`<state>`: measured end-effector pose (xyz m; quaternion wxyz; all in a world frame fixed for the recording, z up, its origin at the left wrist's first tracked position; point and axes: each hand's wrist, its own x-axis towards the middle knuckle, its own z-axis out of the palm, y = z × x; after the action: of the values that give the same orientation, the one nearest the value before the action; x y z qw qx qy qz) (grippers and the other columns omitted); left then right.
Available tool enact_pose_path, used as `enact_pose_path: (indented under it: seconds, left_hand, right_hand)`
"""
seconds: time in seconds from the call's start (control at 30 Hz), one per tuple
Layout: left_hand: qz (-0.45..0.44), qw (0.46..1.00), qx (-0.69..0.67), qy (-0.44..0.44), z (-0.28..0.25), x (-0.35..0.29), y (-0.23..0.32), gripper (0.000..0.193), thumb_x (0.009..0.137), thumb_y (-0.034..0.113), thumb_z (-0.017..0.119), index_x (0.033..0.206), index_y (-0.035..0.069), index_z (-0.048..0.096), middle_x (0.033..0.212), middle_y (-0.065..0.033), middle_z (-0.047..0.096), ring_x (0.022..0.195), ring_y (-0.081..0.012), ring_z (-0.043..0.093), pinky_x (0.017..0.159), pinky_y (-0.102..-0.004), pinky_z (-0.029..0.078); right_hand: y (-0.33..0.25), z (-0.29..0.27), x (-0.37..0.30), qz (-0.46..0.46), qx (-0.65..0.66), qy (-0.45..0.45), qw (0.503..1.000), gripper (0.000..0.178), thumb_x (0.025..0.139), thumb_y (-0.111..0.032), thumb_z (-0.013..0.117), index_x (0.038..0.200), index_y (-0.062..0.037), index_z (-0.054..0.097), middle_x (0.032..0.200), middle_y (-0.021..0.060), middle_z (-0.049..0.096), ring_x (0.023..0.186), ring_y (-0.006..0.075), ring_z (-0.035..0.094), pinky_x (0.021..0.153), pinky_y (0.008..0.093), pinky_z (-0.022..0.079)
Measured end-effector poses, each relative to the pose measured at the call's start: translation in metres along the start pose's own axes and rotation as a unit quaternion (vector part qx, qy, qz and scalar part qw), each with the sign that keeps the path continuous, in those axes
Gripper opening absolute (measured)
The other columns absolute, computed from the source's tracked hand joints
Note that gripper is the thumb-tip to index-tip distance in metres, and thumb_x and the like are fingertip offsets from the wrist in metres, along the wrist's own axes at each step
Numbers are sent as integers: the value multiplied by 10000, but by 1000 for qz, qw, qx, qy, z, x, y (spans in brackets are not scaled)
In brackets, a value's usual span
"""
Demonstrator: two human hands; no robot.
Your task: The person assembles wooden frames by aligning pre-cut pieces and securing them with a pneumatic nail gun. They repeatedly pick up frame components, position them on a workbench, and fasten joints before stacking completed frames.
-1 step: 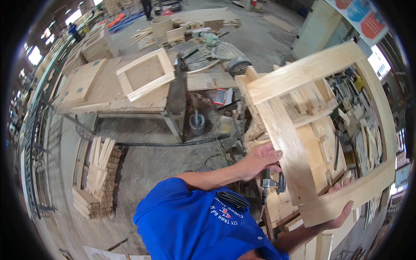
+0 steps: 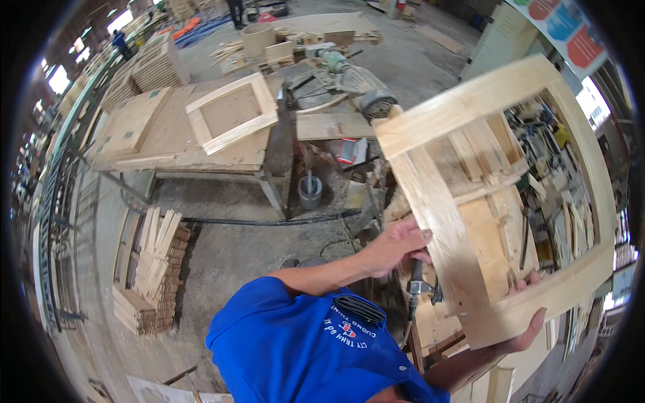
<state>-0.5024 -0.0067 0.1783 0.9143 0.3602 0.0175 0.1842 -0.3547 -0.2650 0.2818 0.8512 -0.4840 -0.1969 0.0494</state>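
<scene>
A pale rectangular wooden frame (image 2: 449, 221) with wide flat rails is held up in front of me on the right, tilted. Its near left rail is pinched by my left hand (image 2: 396, 248), thumb on the face and fingers curled at the edge. Around the lower rail wraps my right hand (image 2: 531, 330), close to the near corner, with fingertips showing on the inner side. Just beneath my left hand, a black and metal hose-fed tool (image 2: 420, 287) rests by the workbench (image 2: 494, 232); its full shape is hidden.
A smaller wooden frame (image 2: 238, 138) lies on a table (image 2: 168, 164) to the left, beside wooden panels (image 2: 134, 121). Stacked wood strips (image 2: 154, 272) stand on the floor. A grey bucket (image 2: 310, 193) sits by the table leg. Farther off is a green power tool (image 2: 334, 62).
The wooden frame has shifted slightly left and upward with both hands still gripping it. My view has turned a little, so the surroundings sit slightly farther right.
</scene>
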Motion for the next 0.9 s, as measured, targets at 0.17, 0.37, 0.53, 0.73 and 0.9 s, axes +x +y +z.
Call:
enact_pose_path:
  seconds: [0.17, 0.37, 0.53, 0.73, 0.9]
  left_hand:
    - [170, 971, -7, 169, -87, -65, 102, 395, 1029, 179, 630, 1393, 39, 569, 1276, -86, 704, 1132, -180, 702, 1010, -362, 571]
    - [274, 914, 86, 287, -233, -144, 249, 490, 995, 257, 657, 1397, -6, 556, 1247, -64, 704, 1130, -137, 671, 997, -297, 516]
    - [283, 858, 123, 411, -384, -194, 352, 414, 1044, 341, 608, 1309, 24, 618, 1129, -66, 722, 1022, -148, 693, 888, -323, 547]
    - [204, 776, 168, 573, -454, -247, 388, 371, 1078, 393, 563, 1127, 47, 686, 993, -54, 728, 868, -145, 680, 739, -290, 531]
    - [39, 768, 256, 586, -470, -346, 300, 381, 1063, 396, 583, 956, 53, 709, 852, -18, 698, 766, -106, 630, 663, -288, 507]
  right_hand:
    - [85, 113, 14, 110, 32, -199, 973, 802, 992, -412, 483, 1564, 107, 268, 1422, 305, 532, 1181, 364, 624, 970, 462, 557]
    - [237, 293, -4, 286, 98, -313, 900, 718, 950, -245, 610, 1501, 124, 335, 1429, 324, 523, 1326, 396, 549, 1150, 488, 434]
    - [383, 459, -52, 487, 213, -268, 804, 549, 936, -52, 690, 1443, 3, 485, 1408, 151, 599, 1337, 293, 558, 1195, 467, 400]
    - [524, 591, -119, 569, 254, -237, 746, 490, 904, -66, 729, 1361, -27, 557, 1342, 119, 636, 1279, 290, 598, 1127, 482, 474]
    - [597, 678, -179, 601, 227, -241, 727, 414, 928, -70, 724, 1311, -36, 569, 1267, 101, 652, 1215, 275, 624, 1070, 454, 508]
